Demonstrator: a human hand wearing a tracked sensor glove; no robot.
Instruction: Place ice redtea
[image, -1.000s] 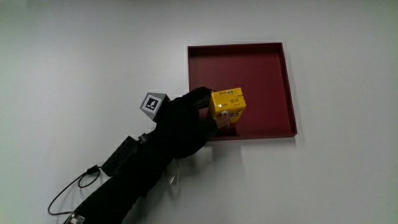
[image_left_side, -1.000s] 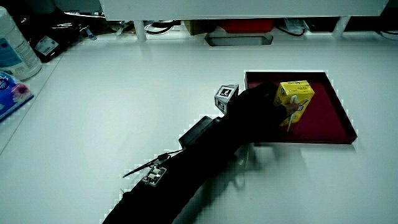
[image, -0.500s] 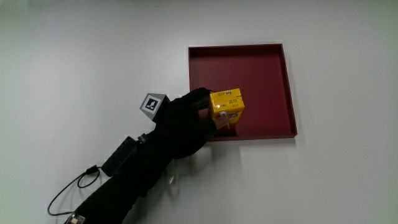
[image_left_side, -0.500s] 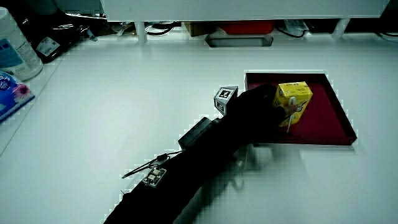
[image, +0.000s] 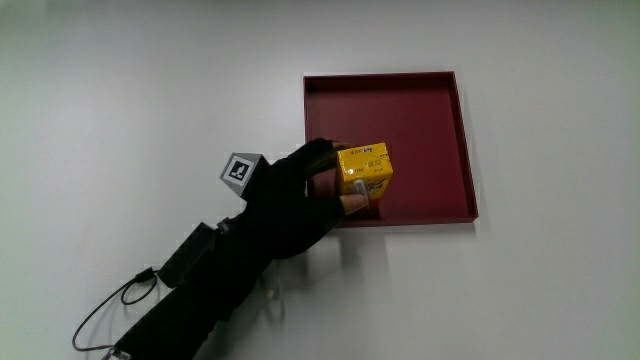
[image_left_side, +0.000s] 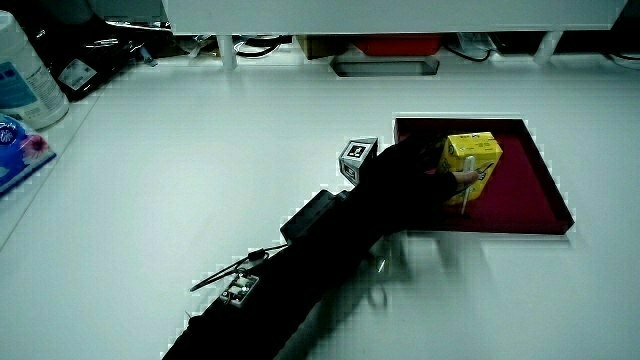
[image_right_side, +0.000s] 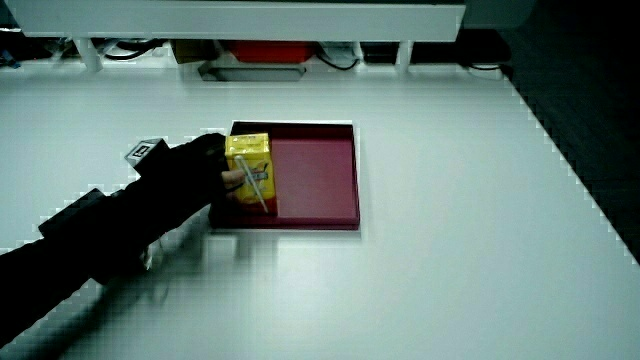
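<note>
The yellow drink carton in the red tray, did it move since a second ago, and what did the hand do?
The yellow drink carton stayed put, standing in the red square tray. The black-gloved hand drew back slightly toward the person, its grip seeming to loosen, fingertips still at the carton. The tray is unchanged.

Hand (image: 300, 195) loosened since earlier: fingers (image: 322, 152) spread off the ice redtea carton (image: 364, 171); patterned cube (image: 240, 168) shifted slightly away from tray (image: 420, 90).
</note>
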